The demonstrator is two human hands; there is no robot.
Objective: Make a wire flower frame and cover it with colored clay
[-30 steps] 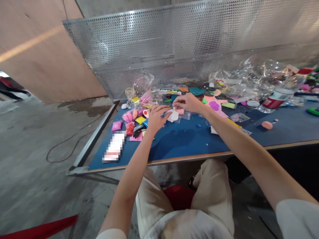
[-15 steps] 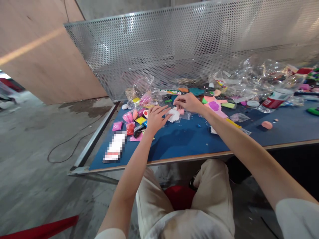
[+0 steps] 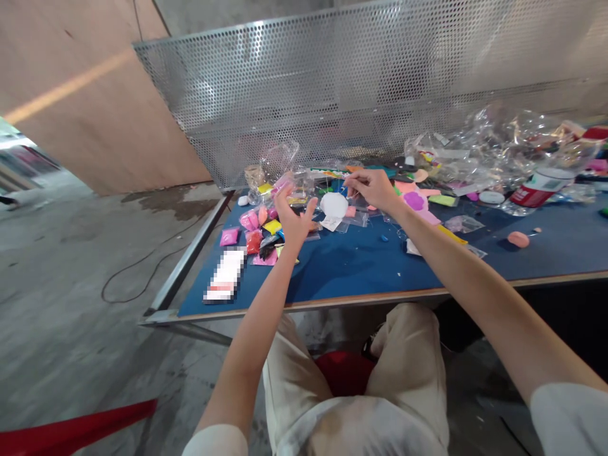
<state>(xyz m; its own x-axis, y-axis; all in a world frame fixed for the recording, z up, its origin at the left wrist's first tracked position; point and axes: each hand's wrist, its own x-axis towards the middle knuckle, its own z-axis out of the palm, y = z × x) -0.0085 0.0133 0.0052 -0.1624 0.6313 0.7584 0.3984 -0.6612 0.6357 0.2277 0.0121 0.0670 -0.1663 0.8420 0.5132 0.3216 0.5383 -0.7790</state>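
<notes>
A flat white round piece (image 3: 334, 205), with a white paper-like corner (image 3: 331, 223) showing below it, lies between my two hands. My left hand (image 3: 295, 220) is held just left of it, thumb and fingers spread, with nothing in its grasp. On the other side, my right hand (image 3: 373, 189) has thumb and fingertips pinched together close to the upper right edge of the white piece. Whatever is in that pinch is too small to make out. A small pink lump (image 3: 350, 211) sits right of the white piece.
Several coloured clay packets (image 3: 253, 241) lie at the left, above a blurred-out flat rectangle (image 3: 225, 273). A purple and pink clay shape (image 3: 415, 201), clear plastic packaging (image 3: 503, 149), a red and white tub (image 3: 541, 188) and a peach lump (image 3: 518, 239) are at the right. Perforated metal panels (image 3: 304, 88) stand behind.
My left hand has lifted away from the white piece and spread its fingers, leaving the round shape more visible. My right hand stays pinched near it. The view has shifted slightly.
</notes>
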